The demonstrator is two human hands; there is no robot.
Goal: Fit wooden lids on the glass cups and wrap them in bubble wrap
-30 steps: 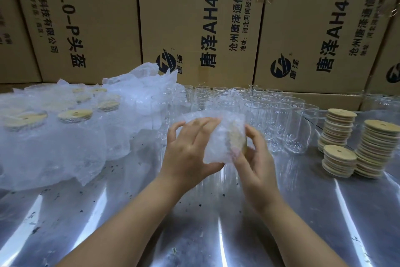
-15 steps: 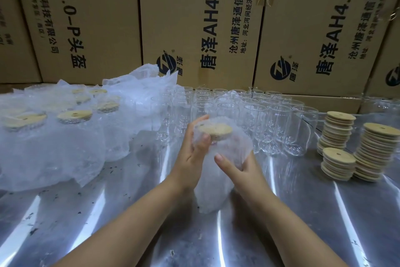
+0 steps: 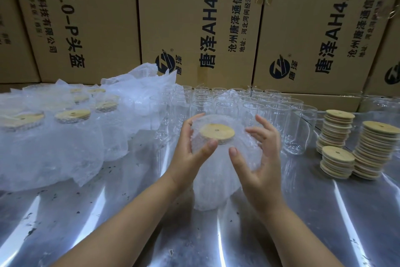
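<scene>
Now mid-wrap, near done w/ this one: L hand grips cup at top, thumb by lid rim. R hand spread loose on other side, thumb tip on wrap, holding nothing. Stands upright on table btwn both palms. Next, prob: tuck loose wrap, set w/ wrapped cups left of grip. Behind grip, bare cups: empty, unlidded. Right of grip, lid stacks.

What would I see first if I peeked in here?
A bubble-wrapped glass cup with a wooden lid stands in the middle of the shiny table, between the left hand and right hand. Stacks of wooden lids sit at the right, and rows of empty glass cups stand behind.
</scene>
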